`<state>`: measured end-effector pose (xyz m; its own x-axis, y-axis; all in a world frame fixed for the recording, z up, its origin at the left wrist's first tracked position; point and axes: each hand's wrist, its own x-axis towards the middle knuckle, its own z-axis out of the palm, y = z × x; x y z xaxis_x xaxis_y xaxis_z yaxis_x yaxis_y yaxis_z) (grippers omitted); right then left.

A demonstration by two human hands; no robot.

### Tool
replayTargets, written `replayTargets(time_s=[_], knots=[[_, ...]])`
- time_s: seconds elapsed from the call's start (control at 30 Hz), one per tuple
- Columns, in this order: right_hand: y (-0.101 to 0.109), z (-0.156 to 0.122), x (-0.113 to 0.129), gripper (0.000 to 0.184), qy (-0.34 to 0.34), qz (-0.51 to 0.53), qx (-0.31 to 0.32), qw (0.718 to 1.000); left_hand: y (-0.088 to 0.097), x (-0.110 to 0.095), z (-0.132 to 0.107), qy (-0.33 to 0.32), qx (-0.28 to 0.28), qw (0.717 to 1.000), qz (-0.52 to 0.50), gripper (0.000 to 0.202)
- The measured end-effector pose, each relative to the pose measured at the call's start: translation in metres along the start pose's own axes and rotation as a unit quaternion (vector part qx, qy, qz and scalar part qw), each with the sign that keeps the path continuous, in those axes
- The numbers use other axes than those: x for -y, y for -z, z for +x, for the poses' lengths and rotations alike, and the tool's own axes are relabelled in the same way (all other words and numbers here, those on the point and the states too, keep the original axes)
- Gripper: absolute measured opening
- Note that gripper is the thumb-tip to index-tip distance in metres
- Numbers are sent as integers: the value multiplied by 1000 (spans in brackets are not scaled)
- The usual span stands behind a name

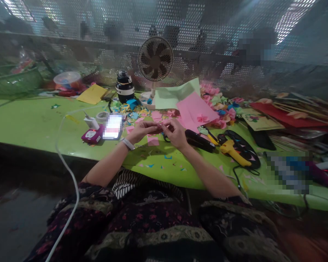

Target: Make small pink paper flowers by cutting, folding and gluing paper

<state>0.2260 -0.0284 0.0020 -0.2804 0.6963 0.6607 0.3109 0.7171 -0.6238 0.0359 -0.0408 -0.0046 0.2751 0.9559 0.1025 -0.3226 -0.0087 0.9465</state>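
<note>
My left hand [142, 131] and my right hand [176, 135] meet fingertip to fingertip above the green table [164, 165]. Both are closed in a pinch on what looks like a small piece of pink paper [161, 124], mostly hidden by the fingers. Under and behind them lie cut pink paper squares [153, 141] and small coloured scraps. Beside my right wrist is a long black object [200, 141], with a yellow-handled tool [212, 137] just past it. A phone with a lit screen [112, 126] lies left of my left hand.
A small fan [155, 59] and a black bottle [125, 87] stand at the back. Pink sheets [197, 109] and paper flowers [225, 116] are piled right of them. A yellow glue gun [235, 153] lies at right. A white cable [64, 160] hangs over the left front edge.
</note>
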Motion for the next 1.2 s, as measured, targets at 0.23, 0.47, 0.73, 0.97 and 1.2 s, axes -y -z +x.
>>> replayTargets(time_s=[0.23,0.47,0.73,0.97,1.2], knots=[[0,0,-1,47,-7,-5,5,1000,0,1,1,-9,3,1000,1,35],[-1,0,-1,46,-7,4,-3,1000,0,0,0,-7,3,1000,3,37],[-2,-1,0,43,-16,2,2,1000,1,0,1,1,-2,1000,9,37],[3,1,1,37,-76,31,-1,997,-1,-1,-1,0,12,1000,5,40],[2,0,2,32,-18,11,3,1000,1,0,0,2,29,999,13,39]])
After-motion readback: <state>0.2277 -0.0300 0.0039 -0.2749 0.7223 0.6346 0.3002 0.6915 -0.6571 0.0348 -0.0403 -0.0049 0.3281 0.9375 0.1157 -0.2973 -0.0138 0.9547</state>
